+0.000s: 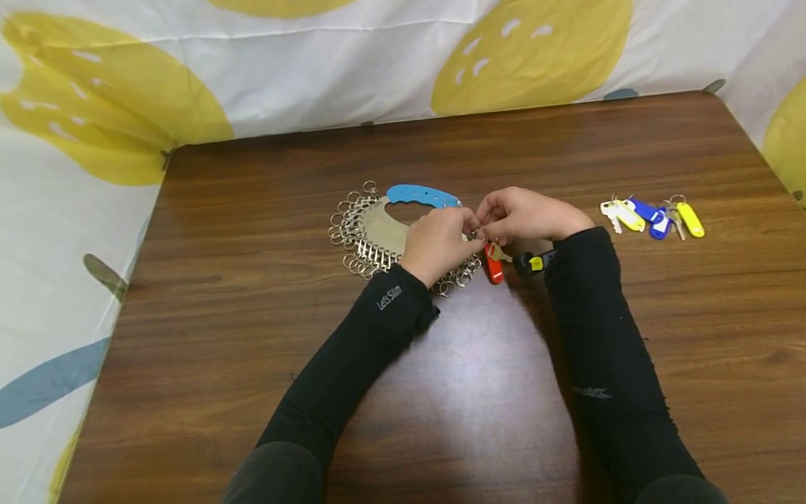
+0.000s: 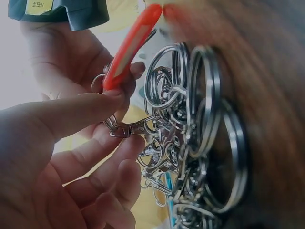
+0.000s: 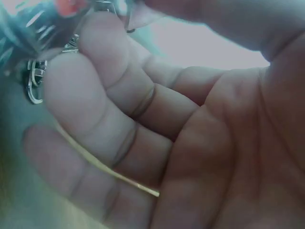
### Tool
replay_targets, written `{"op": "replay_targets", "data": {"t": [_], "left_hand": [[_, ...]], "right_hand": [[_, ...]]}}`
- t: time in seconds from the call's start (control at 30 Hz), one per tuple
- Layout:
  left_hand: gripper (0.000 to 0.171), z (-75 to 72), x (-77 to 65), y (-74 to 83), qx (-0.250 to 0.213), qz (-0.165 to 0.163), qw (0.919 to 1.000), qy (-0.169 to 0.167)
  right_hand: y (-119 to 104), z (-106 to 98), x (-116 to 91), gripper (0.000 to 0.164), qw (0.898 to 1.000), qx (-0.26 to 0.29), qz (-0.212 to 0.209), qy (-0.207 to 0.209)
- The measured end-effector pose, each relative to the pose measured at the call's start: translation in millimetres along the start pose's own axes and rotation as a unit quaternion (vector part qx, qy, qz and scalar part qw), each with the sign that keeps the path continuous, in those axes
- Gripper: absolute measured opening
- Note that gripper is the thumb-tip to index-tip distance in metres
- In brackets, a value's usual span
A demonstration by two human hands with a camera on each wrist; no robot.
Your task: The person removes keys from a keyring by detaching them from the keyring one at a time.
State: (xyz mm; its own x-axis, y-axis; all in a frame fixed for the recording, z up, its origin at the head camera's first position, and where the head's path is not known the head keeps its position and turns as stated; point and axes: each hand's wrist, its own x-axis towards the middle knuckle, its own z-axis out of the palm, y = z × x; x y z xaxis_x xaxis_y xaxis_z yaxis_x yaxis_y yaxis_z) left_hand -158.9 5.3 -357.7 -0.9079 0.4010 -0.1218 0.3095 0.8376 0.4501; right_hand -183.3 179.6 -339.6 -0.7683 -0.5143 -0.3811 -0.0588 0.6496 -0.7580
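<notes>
A crescent-shaped metal key holder (image 1: 383, 229) with a blue handle (image 1: 420, 194) lies on the table, its curved edge lined with small snap clips and split rings (image 2: 205, 102). At its right end my left hand (image 1: 439, 241) pinches one snap clip (image 2: 121, 130) between thumb and fingers. Facing it, my right hand (image 1: 532, 213) holds the small ring of a red key tag (image 1: 494, 267) with thumb and fingertips. A brass key (image 1: 499, 253) hangs beside that tag. Whether the ring sits on the clip is hidden by the fingers.
To the right on the brown table (image 1: 264, 336) lie a yellow tag (image 1: 630, 215), blue tags (image 1: 660, 224) and another yellow tag (image 1: 690, 219), with keys. A patterned cloth (image 1: 352, 70) stands behind the table's far edge.
</notes>
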Motion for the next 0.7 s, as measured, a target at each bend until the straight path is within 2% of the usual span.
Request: {"op": "replay_targets", "data": {"t": [0.2,0.33,0.43,0.57,0.7], "left_hand": [[0.023,1.7,0.3,-0.8,-0.005,-0.005,0.9999,0.007],[0.026,1.6,0.0,-0.4,-0.003,-0.012,0.9999,0.009],[0.025,1.2,0.1,0.0,0.002,-0.018,0.9997,0.017],[0.020,0.6,-0.4,0.1,-0.005,-0.016,0.9994,0.031],[0.021,0.8,-0.7,-0.5,-0.018,-0.002,0.9990,0.042]], "right_hand": [[4.2,-1.9,0.9,0.019,0.999,-0.039,0.005,-0.021],[5.3,-4.0,-1.4,0.019,0.999,-0.040,0.009,-0.026],[6.4,-5.5,-3.0,0.016,0.998,-0.050,-0.003,-0.027],[7.2,-6.7,-3.5,0.015,0.997,-0.066,-0.030,-0.004],[7.2,-7.5,-3.9,0.023,0.998,-0.048,-0.026,0.031]]}}
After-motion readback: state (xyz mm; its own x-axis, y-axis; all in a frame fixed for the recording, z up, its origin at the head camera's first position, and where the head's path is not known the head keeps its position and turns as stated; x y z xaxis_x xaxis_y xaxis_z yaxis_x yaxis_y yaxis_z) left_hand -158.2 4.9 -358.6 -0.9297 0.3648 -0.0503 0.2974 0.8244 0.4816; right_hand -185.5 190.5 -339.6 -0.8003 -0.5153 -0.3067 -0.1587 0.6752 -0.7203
